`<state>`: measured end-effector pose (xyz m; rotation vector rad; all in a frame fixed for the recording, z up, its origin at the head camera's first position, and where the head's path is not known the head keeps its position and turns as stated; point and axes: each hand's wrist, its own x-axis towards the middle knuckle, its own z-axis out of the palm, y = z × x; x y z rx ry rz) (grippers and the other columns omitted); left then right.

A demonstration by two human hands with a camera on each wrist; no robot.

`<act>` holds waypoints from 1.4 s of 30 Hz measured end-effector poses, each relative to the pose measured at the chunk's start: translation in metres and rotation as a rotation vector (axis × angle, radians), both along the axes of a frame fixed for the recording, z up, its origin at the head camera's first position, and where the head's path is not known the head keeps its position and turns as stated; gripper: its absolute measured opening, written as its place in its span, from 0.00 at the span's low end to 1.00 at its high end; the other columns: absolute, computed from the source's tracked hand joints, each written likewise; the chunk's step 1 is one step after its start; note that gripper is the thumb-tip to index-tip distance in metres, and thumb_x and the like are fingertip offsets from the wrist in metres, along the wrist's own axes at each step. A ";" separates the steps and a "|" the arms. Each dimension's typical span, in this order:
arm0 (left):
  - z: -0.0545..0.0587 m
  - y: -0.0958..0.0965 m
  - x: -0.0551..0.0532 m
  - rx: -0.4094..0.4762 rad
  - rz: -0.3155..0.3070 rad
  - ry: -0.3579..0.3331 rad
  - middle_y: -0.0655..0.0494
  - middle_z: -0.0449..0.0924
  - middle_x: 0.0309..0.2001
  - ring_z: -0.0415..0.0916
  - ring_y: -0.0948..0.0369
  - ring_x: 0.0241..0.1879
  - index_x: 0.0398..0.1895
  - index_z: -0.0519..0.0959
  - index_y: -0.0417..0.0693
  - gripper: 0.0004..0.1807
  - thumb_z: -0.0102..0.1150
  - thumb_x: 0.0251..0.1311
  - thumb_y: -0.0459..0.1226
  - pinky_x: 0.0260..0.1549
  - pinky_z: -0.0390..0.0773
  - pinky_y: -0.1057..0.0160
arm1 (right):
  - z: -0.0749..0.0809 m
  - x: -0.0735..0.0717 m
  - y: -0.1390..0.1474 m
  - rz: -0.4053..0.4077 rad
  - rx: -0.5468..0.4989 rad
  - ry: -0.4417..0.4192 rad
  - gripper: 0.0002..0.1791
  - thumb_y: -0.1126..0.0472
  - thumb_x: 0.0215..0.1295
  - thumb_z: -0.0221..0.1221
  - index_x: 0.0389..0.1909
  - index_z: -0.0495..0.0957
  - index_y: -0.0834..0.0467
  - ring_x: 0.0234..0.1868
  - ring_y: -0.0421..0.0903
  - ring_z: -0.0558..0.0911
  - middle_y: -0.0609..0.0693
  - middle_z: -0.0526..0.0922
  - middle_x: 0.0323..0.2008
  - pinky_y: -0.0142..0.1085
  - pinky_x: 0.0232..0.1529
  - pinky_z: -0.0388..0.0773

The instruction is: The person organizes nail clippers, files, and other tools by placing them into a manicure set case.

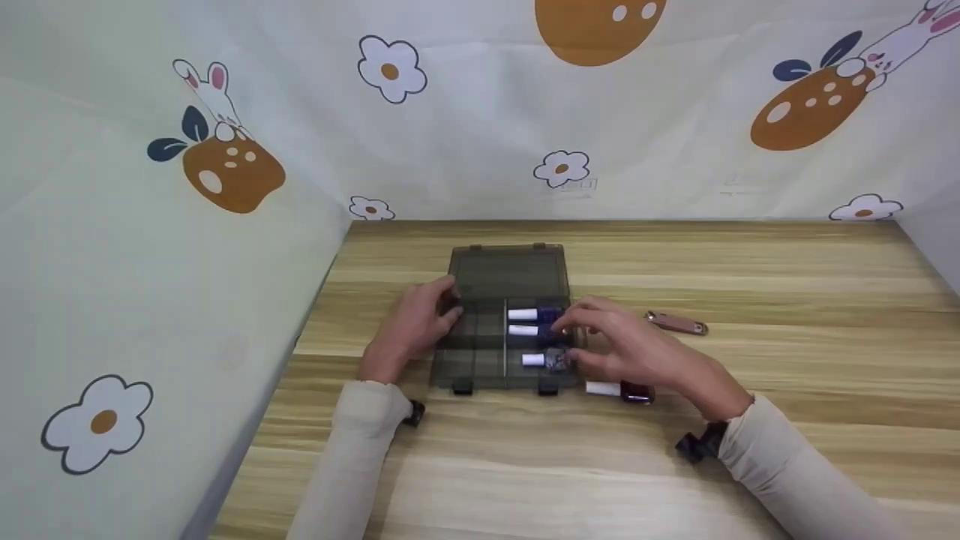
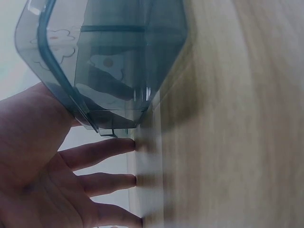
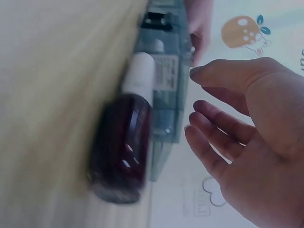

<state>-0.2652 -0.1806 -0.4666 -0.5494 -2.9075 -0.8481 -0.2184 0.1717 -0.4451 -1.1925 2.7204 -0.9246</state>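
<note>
A dark see-through plastic case (image 1: pixel 469 367) lies with its lid (image 1: pixel 511 271) swung back. In its right part lie two dark blue nail polish bottles with white caps (image 1: pixel 523 314), one above the other. Below them is a glittery nail polish bottle (image 1: pixel 557 360). My left hand (image 1: pixel 414 322) is at the case's left side, fingers extended beside its wall in the left wrist view. Over the case's right edge hovers my right hand (image 1: pixel 634 349), fingers loosely bent, with nothing between them in the right wrist view. A dark red nail polish bottle (image 3: pixel 124 147) lies on the table outside the case.
A pinkish nail clipper (image 1: pixel 677 323) lies on the wooden table (image 1: pixel 480 465), right of the case and beyond my right hand. Patterned cloth walls (image 1: pixel 465 135) stand along the back and left of the table.
</note>
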 end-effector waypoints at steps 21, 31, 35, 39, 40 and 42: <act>0.000 0.001 0.001 -0.015 0.028 -0.008 0.53 0.87 0.44 0.80 0.55 0.43 0.49 0.81 0.49 0.08 0.69 0.71 0.36 0.47 0.82 0.51 | 0.004 -0.005 0.030 -0.039 -0.046 -0.028 0.26 0.67 0.69 0.69 0.67 0.78 0.60 0.56 0.57 0.85 0.57 0.86 0.61 0.52 0.56 0.86; 0.001 0.002 0.000 0.002 0.027 -0.028 0.54 0.86 0.43 0.78 0.56 0.43 0.49 0.81 0.49 0.07 0.67 0.72 0.35 0.47 0.81 0.52 | 0.004 -0.001 0.040 -0.066 0.005 -0.014 0.22 0.62 0.70 0.70 0.63 0.81 0.58 0.57 0.56 0.86 0.56 0.87 0.58 0.50 0.56 0.86; -0.001 0.002 0.000 -0.009 0.034 -0.017 0.54 0.87 0.44 0.79 0.56 0.43 0.49 0.82 0.49 0.07 0.68 0.71 0.35 0.47 0.82 0.51 | 0.004 0.002 0.041 -0.061 0.025 -0.021 0.22 0.62 0.69 0.71 0.62 0.81 0.57 0.55 0.55 0.87 0.55 0.88 0.58 0.51 0.55 0.86; -0.001 0.002 0.000 -0.023 0.035 -0.007 0.53 0.88 0.45 0.80 0.56 0.43 0.48 0.82 0.50 0.07 0.69 0.71 0.36 0.47 0.82 0.51 | 0.003 0.006 0.044 -0.058 0.027 -0.025 0.20 0.62 0.69 0.71 0.60 0.81 0.57 0.53 0.53 0.88 0.54 0.89 0.56 0.51 0.54 0.87; -0.001 0.002 0.000 -0.025 0.035 -0.005 0.53 0.88 0.44 0.80 0.56 0.43 0.48 0.82 0.50 0.07 0.69 0.71 0.36 0.46 0.82 0.51 | 0.002 0.007 0.045 -0.058 0.027 -0.026 0.20 0.62 0.69 0.72 0.59 0.82 0.57 0.52 0.53 0.88 0.54 0.89 0.55 0.51 0.53 0.87; -0.001 0.002 0.000 -0.028 0.033 -0.001 0.53 0.87 0.43 0.80 0.56 0.43 0.48 0.81 0.50 0.07 0.69 0.71 0.36 0.45 0.82 0.52 | 0.000 0.009 0.047 -0.053 0.027 -0.020 0.19 0.61 0.69 0.71 0.59 0.82 0.56 0.52 0.51 0.88 0.53 0.89 0.54 0.50 0.53 0.87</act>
